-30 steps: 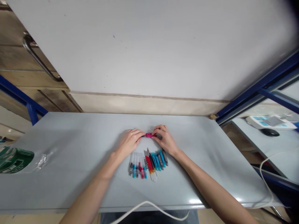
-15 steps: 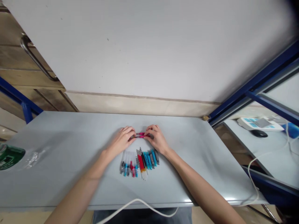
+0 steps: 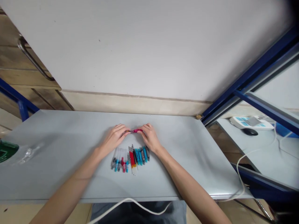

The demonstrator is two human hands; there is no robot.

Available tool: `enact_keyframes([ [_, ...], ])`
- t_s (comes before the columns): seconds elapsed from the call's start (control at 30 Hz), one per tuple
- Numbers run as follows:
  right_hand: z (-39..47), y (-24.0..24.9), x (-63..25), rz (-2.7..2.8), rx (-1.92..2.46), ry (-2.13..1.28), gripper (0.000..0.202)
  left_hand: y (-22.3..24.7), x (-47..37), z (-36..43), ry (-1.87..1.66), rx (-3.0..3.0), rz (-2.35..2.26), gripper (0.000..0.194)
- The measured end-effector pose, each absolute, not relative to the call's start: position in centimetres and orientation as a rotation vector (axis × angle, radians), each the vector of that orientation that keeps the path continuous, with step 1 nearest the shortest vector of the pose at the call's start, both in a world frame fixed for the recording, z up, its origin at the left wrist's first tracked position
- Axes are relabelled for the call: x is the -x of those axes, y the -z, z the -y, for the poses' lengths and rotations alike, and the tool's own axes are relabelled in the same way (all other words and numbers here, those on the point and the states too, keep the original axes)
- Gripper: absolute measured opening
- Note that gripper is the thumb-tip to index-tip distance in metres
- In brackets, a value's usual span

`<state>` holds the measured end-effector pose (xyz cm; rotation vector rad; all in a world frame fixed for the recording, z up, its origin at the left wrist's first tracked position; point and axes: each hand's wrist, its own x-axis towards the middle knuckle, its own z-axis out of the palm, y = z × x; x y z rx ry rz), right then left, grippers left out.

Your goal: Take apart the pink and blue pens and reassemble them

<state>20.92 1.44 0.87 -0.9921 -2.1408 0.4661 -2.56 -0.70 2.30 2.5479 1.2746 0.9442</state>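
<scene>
Above the rows of pen parts, my two hands meet over the desk. My left hand (image 3: pixel 115 134) is closed, its fingertips pinching a thin pen refill (image 3: pixel 130 131) whose far end is hidden by the fingers. My right hand (image 3: pixel 149 136) is closed on a pink pen barrel (image 3: pixel 137 130), which meets the refill between the hands. Nearer me lie clear pen barrels (image 3: pixel 120 154) with coloured ends, red refills (image 3: pixel 132 157) and black ones beside them. Right of these is a row of blue and grey pen barrels (image 3: pixel 142 155), close below my right wrist.
A green-labelled bottle (image 3: pixel 8 151) lies at the desk's left edge. A white cable (image 3: pixel 130 200) loops across the front edge. On the right, beyond a blue frame (image 3: pixel 252 68), another table holds a black mouse (image 3: pixel 249 132) and a white device with a screen (image 3: pixel 252 122).
The view has shifted slightly, so everything sits further left. Two pink pieces showed side by side between my hands before; now they appear as one closer bundle, with my hands slightly nearer together.
</scene>
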Motion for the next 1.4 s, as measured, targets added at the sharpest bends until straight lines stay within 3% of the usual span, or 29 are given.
enact_keyframes([
  [0.27,-0.7,-0.9,-20.5,2.146,1.01,-0.373,0.028,-2.0,2.2,0.8,-0.884,-2.6,-1.515,0.031],
  [1.4,-0.2,-1.6,-20.6,2.102,0.972,-0.198,0.019,-3.0,1.3,2.1,-0.731,-2.558,-1.701,0.022],
])
